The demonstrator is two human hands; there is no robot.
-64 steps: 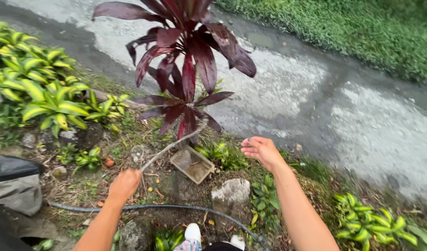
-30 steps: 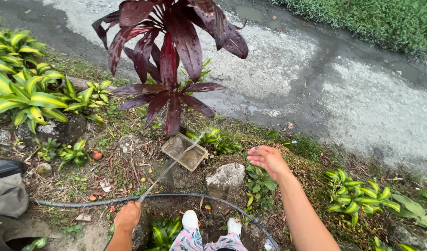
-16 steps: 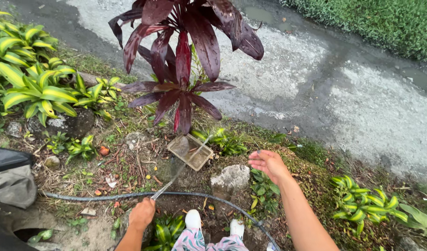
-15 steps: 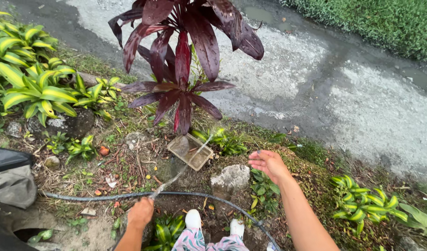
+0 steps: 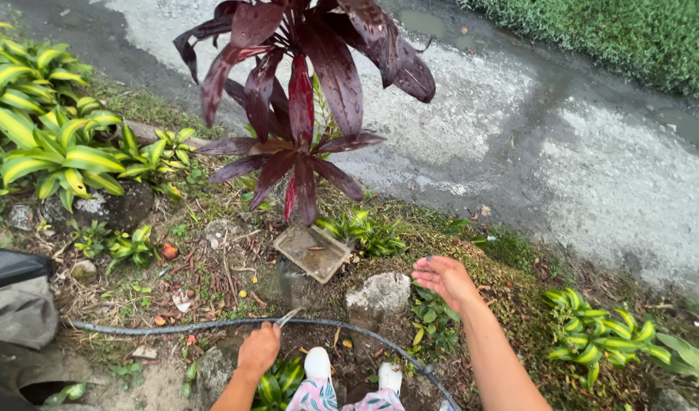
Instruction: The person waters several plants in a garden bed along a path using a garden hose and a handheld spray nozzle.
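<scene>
My left hand (image 5: 259, 348) is closed around the end of a thin black hose (image 5: 167, 327) that lies in an arc across the dirt. Only a short spurt of water (image 5: 290, 314) leaves it, pointing up-right. My right hand (image 5: 444, 276) hovers open, palm down, just right of a pale rock (image 5: 378, 293). A square muddy tray (image 5: 314, 250) holding water sits on the ground ahead, under a tall plant with dark red wet leaves (image 5: 308, 91). My white shoes (image 5: 316, 361) show at the bottom edge.
Yellow-green striped plants (image 5: 57, 148) fill the left bank and another clump (image 5: 593, 339) sits lower right. A grey and black bag (image 5: 16, 293) lies at far left. Beyond the plants runs a wet gravel path (image 5: 517, 129) with a hedge (image 5: 631, 30) behind.
The long water jet reaching the tray has shrunk to a short spurt at the hose end. My left hand moved slightly right; my right hand dropped a little toward the rock.
</scene>
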